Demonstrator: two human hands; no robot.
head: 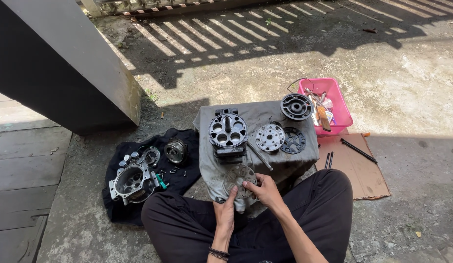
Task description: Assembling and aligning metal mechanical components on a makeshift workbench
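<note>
I sit cross-legged on the ground. My left hand (225, 210) and my right hand (264, 189) both grip a round perforated metal plate (238, 177) at the near edge of a grey cloth (265, 114) draped over a low block. On the cloth a dark cylinder block with round bores (228, 131) stands upright. Beside it lie a pale round disc (270, 137), a dark valve plate (292, 140) and a black round cover (296, 106). A thin metal rod (259, 156) lies between them.
A black cloth (187, 139) on the left carries an aluminium housing (132, 182), a round metal part (175, 150) and several small bolts. A pink tray (333, 100) with tools stands at the right. Cardboard (368, 178) holds a black rod (358, 150). A grey sloped wall (75, 53) rises at the left.
</note>
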